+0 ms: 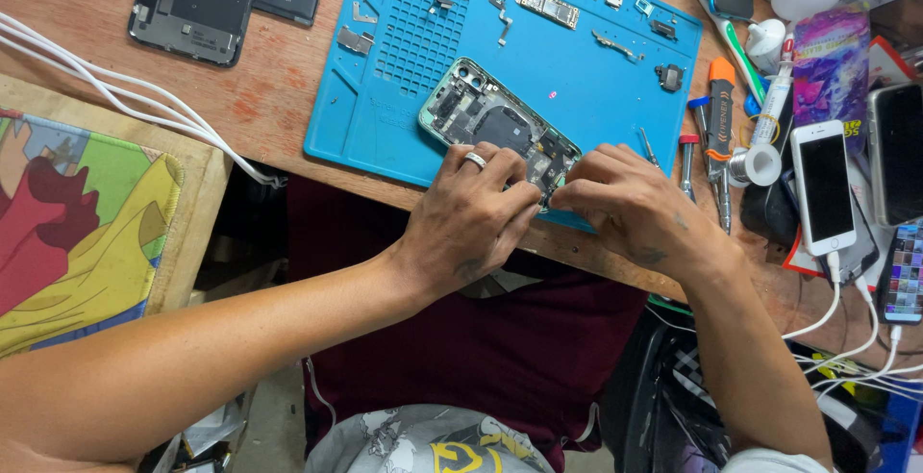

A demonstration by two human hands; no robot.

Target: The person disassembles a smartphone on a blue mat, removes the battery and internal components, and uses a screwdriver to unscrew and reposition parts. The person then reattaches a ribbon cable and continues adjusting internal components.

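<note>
An opened smartphone (495,127), back cover off and its innards bare, lies tilted on the near edge of a blue repair mat (596,79). The left hand (471,218), ring on one finger, curls its fingers over the phone's lower end, gripping it. The right hand (630,204) closes in from 3 o'clock, fingertips pinched at the same corner; whether it holds a tool cannot be told. Both forearms reach up from 6 o'clock. Small screws and loose parts (548,4) sit at the mat's 12 o'clock. Screwdrivers (719,127) lie at 3 o'clock, beside a white phone (824,185).
</note>
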